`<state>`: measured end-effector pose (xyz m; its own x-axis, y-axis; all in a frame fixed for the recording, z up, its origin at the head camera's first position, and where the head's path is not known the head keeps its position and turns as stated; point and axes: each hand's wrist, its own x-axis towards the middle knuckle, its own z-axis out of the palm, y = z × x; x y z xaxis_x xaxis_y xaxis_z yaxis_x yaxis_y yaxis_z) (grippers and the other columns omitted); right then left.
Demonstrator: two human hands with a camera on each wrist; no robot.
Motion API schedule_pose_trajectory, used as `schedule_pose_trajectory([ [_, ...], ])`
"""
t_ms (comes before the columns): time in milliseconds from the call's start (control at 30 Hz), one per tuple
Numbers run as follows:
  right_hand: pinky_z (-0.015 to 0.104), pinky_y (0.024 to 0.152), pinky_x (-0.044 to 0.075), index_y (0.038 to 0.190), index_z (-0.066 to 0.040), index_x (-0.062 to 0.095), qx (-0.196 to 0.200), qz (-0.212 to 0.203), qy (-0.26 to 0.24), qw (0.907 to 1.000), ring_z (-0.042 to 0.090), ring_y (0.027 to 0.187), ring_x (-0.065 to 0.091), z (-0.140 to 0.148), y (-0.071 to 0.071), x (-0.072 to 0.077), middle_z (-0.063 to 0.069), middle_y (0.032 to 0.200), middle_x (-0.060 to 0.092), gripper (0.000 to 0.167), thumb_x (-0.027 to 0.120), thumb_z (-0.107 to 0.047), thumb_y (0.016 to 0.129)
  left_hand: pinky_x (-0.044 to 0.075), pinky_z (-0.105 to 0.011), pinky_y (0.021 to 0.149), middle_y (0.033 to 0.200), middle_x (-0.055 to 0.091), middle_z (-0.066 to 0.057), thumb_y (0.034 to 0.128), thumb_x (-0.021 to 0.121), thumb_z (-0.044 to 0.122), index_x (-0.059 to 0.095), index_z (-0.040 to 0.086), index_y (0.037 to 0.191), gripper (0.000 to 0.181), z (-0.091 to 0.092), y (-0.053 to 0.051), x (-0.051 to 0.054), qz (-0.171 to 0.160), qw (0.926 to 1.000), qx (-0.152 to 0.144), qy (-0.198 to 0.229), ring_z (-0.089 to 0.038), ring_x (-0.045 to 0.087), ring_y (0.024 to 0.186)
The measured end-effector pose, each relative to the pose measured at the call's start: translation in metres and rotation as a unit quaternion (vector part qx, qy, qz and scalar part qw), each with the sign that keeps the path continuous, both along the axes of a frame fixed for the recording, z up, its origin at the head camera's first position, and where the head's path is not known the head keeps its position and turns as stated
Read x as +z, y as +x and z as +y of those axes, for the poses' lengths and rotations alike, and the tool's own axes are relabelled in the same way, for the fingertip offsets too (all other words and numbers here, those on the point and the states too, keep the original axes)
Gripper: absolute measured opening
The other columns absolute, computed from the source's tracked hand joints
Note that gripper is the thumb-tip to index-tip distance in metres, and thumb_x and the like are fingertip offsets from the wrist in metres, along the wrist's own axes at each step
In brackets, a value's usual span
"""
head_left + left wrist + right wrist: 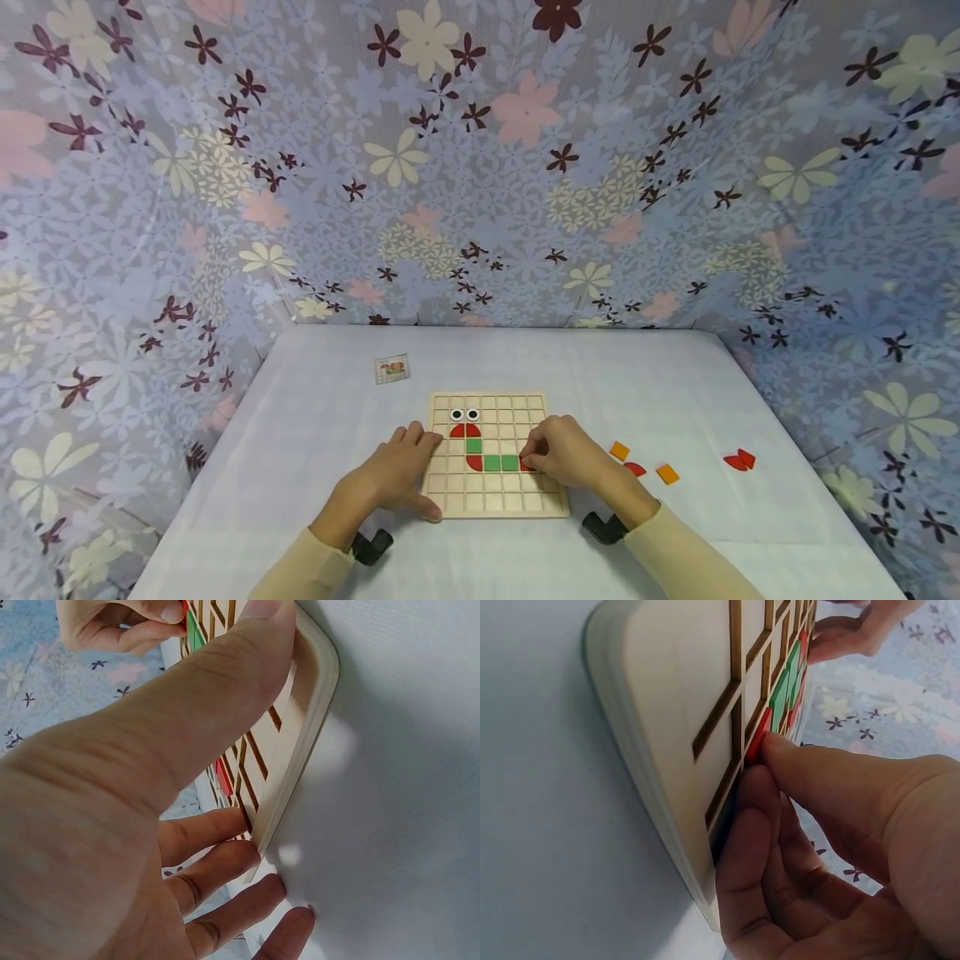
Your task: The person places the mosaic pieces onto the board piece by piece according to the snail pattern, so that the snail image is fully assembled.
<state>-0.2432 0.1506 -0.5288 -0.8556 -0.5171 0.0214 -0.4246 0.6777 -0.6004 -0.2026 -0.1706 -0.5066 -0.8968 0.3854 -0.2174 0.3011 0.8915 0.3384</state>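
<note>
A wooden grid board [495, 502] lies on the white table. On it are two eye pieces [465, 414], red quarter pieces [465, 431] below them, and green squares [501, 462] in a row. The left hand [397, 471] rests at the board's left edge, its thumb on the near corner and fingers spread; the left wrist view shows the thumb [247, 652] lying over the rim. The right hand [562, 452] pinches a red piece [757, 738] between thumb and fingertips, at the right end of the green row, against the board.
A small picture card [392, 368] lies behind the board to the left. Right of the right hand are orange squares [667, 474] and a red piece [635, 469]; farther right lie more red pieces [740, 460]. Flowered cloth [480, 208] hangs behind the table.
</note>
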Motion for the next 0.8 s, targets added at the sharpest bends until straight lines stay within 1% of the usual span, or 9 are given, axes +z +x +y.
schedule_pose_trajectory([
  [233,0.023,0.075,0.054,0.089,-0.019,0.089,-0.018,-0.001,-0.002,0.9998,-0.001,0.082,0.063,-0.0012,-0.0011,-0.0015,-0.01,0.091,0.081,0.015,0.093,-0.009,0.099,0.055,-0.052,0.104,0.136,0.057,-0.009,0.0724,0.113,0.047,0.056,0.007,0.166,0.117,-0.0006,-0.0022,0.0016,-0.002,0.9999,0.0,-0.011,-0.026,0.05,0.122],
  [433,0.022,0.073,0.053,0.089,-0.017,0.089,-0.017,-0.002,-0.009,0.9998,-0.001,0.082,0.063,-0.0021,-0.0007,-0.0026,-0.009,0.09,0.081,0.013,0.093,-0.011,0.099,0.055,-0.052,0.103,0.136,0.057,-0.009,0.0728,0.113,0.046,0.056,0.006,0.166,0.116,-0.0013,-0.0027,0.0021,-0.005,0.9999,-0.001,-0.009,-0.025,0.05,0.122],
  [700,0.022,0.074,0.054,0.09,-0.018,0.089,-0.019,-0.011,-0.005,0.9997,-0.001,0.082,0.063,0.0003,-0.0003,-0.0016,-0.009,0.093,0.081,0.013,0.093,-0.009,0.099,0.053,-0.05,0.1,0.131,0.056,-0.007,0.0718,0.114,0.046,0.056,0.006,0.165,0.117,-0.002,-0.0012,-0.0013,-0.003,1.0,-0.001,0.0,-0.024,0.048,0.119],
  [800,0.022,0.074,0.053,0.09,-0.018,0.089,-0.02,-0.014,-0.003,0.9997,0.001,0.082,0.063,0.0021,0.0,-0.0013,-0.009,0.093,0.081,0.012,0.093,-0.01,0.099,0.053,-0.049,0.099,0.131,0.056,-0.007,0.0717,0.114,0.046,0.057,0.006,0.165,0.116,-0.0025,-0.001,-0.0027,0.0,1.0,-0.002,0.001,-0.023,0.048,0.118],
])
